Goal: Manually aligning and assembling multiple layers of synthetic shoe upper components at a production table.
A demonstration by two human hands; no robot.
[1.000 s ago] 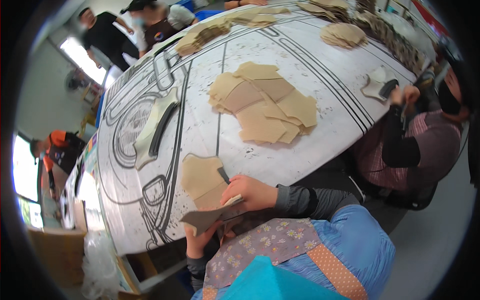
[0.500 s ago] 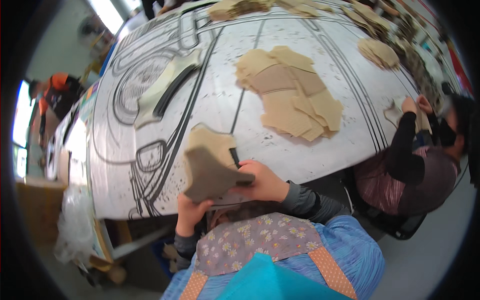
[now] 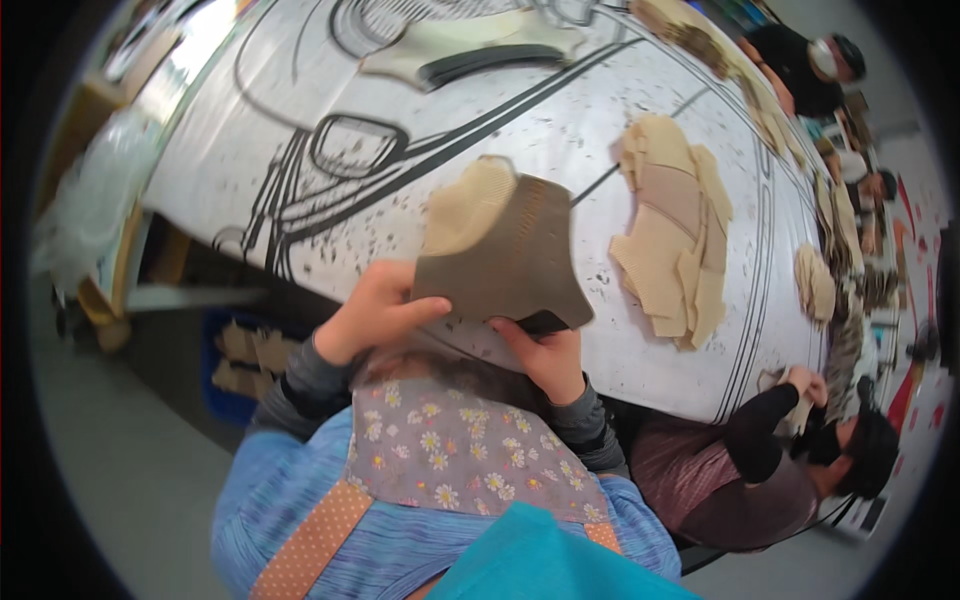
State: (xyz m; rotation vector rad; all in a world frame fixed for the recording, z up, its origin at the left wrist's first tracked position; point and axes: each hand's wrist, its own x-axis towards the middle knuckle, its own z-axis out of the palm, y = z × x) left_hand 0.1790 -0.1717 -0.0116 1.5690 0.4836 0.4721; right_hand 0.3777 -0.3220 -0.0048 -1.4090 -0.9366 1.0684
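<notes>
A flat, curved-edged grey-brown piece [image 3: 505, 260] is held over the table's near edge between my hands. Orange stitch-like marks run along its upper part. A tan ribbed piece [image 3: 465, 205] shows at its upper left; whether the two are joined I cannot tell. My left hand [image 3: 382, 312] grips the lower left corner, thumb on top and fingers mostly hidden underneath. At the lower right, my right hand [image 3: 545, 358] pinches the edge beside a black patch, its thumb on top. To the right lies a loose pile of tan ribbed pieces [image 3: 680, 225].
The white table cover [image 3: 560, 420] carries black line drawings. Across it lies a pale piece with a black curved strip [image 3: 495, 62]. A blue bin [image 3: 235, 395] with tan pieces stands below at left. A co-worker [image 3: 730, 480] sits close on the right; others work along the far side.
My view has swung, shifting the table's contents across the picture. The grey-brown piece has been turned and now lies broader toward me, with both hands still on it.
</notes>
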